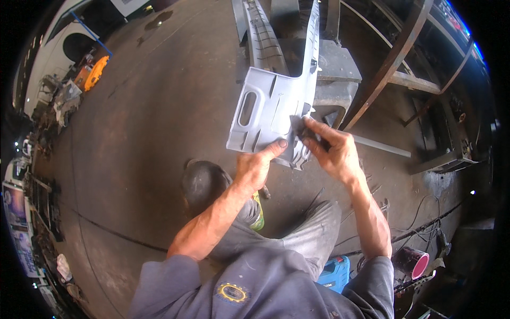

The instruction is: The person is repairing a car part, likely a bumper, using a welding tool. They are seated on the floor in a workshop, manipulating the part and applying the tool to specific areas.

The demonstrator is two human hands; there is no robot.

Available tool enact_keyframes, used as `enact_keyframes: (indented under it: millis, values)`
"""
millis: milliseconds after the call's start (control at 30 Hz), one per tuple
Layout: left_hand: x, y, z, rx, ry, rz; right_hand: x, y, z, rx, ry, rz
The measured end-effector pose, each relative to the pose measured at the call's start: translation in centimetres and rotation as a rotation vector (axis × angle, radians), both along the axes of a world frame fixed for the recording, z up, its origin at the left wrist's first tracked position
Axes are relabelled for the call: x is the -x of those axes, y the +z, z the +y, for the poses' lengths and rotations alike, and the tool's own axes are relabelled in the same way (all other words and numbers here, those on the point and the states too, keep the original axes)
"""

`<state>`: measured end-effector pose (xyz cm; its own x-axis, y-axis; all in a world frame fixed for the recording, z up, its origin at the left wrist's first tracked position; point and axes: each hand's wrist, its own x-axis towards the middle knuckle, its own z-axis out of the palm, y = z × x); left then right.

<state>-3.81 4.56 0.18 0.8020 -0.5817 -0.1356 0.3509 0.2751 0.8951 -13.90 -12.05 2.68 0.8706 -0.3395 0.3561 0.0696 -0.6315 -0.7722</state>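
Observation:
A light grey moulded plastic panel [265,106] with an oval slot on its left side is held up in front of me. One long narrow arm of it runs away toward the far side. My left hand [254,167] grips its near edge, thumb on top and the other fingers hidden beneath. At the panel's right edge, my right hand [336,151] pinches a small dark grey pad or folded sheet [296,125] against the surface. Whether that is sandpaper, I cannot tell.
Behind the panel stands a grey metal stool or stand [334,64], with a ribbed grey strip [265,45] beside it. A rusty metal frame [390,66] rises at right. Lower right are a blue case [334,274], a pink-rimmed bucket [419,265] and cables. Vehicle parts [66,101] lie far left.

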Motion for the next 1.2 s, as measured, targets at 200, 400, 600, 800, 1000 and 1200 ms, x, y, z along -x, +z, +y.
enact_keyframes:
  millis: [200, 400, 600, 800, 1000, 1200]
  values:
    - [0.0, 0.2, -0.6, 0.039, -0.014, 0.104, 0.2, -0.1, 0.4, 0.034, 0.060, -0.042]
    - [-0.1, -0.2, -0.4, 0.074, -0.057, 0.027, 0.8, 2.1, 1.5, 0.145, 0.095, 0.153]
    - [-0.1, 0.1, 0.0, 0.018, -0.067, -0.051, 0.8, 1.8, 1.9, 0.201, 0.098, 0.148]
    - [-0.2, 0.0, 0.5, -0.006, -0.095, 0.149, 1.2, 0.7, 1.1, 0.061, 0.089, 0.176]
    - [1.1, -1.8, -0.6, 0.147, -0.216, 0.377, 11.5, -11.0, -2.4, -0.708, -0.712, 0.022]
    - [2.3, -3.8, -1.7, -0.028, -0.517, 0.631, 35.5, -30.8, -0.9, -0.569, -1.427, 0.500]
